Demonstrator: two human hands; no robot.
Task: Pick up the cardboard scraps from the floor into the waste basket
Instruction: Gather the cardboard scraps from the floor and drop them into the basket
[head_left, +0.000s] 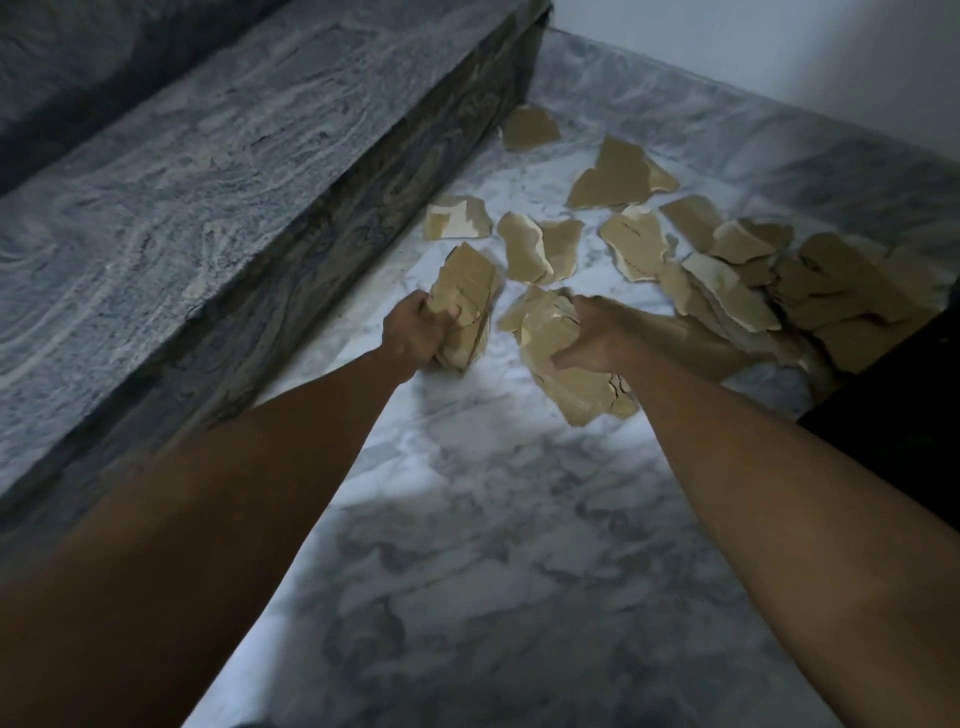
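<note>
The left hand (415, 332) is closing its grip on a stack of cardboard scraps (466, 306). The right hand (589, 338) is gripping another bundle (563, 374). Roughly a dozen loose scraps (623, 174) are lying on the marble floor (493, 519) toward one o'clock.

Stone step (208, 218) left; scraps (727, 270) ahead.

Along the left edge of the floor (467, 545): a raised stone step (182, 171), running toward the far corner. Behind the floor's far edge: a wall (779, 57). Above mid-floor, side by side: left hand (415, 332) gripping a stack of cardboard scraps (467, 306), right hand (592, 338) gripping a second bundle of scraps (566, 379). Beyond both hands, spread across the floor: loose scraps (623, 176), one piece (530, 127) nearest the far corner beside the step. Toward the right edge: overlapping scraps in a heap (831, 291). At the right edge, near side of the heap: a dark object (904, 395), unidentifiable.
</note>
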